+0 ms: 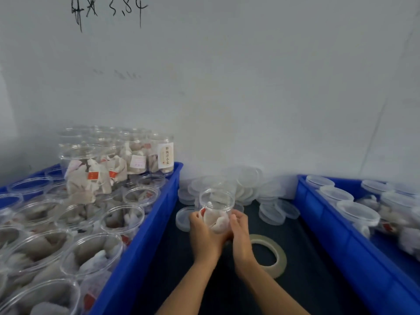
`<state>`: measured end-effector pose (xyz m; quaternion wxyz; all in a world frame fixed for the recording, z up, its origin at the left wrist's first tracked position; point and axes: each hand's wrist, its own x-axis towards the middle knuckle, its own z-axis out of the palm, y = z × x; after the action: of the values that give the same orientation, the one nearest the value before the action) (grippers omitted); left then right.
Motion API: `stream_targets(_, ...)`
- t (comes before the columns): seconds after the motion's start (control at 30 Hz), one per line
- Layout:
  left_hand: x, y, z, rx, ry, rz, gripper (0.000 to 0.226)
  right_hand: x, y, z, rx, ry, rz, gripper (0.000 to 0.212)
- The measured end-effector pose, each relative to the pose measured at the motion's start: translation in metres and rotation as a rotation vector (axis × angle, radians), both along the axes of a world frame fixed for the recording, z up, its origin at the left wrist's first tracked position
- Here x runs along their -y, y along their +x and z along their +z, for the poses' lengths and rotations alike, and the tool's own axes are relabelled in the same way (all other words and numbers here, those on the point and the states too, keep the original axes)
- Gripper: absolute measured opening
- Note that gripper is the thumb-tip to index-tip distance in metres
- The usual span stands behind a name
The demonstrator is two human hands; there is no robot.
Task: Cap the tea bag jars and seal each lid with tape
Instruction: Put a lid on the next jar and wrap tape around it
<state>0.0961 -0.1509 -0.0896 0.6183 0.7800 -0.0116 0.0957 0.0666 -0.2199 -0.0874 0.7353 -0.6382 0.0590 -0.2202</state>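
1. The left hand [202,235] and right hand [238,230] clasp an uncapped jar [217,206] of tea bags from either side, upright over the table [306,280].
2. Loose lids [247,178] lie just behind; the tape roll [280,258] lies beside the right wrist.
3. Advice: seat a lid squarely before taping.
4. The jar base is hidden by the palms.

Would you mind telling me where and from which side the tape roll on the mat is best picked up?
Probably from above, at its right rim: the tape roll lies flat on the dark mat, so fingers can hook through its open centre and pinch the band. Its left edge sits under the right hand.
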Motion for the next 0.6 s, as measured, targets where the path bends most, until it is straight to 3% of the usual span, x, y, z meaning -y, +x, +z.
stream_targets(0.37,-0.017,-0.008,-0.034,0.004,-0.033,-0.103,0.084,0.009,-0.002,-0.031,-0.019,0.021,0.024,0.016)
stream_targets(0.53,-0.029,-0.002,-0.044,0.08,-0.212,-0.082,0.071,0.027,0.027,-0.018,-0.146,-0.067,0.087,0.022)
stream_targets(0.6,-0.028,0.0,-0.045,0.094,-0.276,-0.07,0.077,0.03,0.048,-0.011,-0.209,-0.164,0.108,0.016)
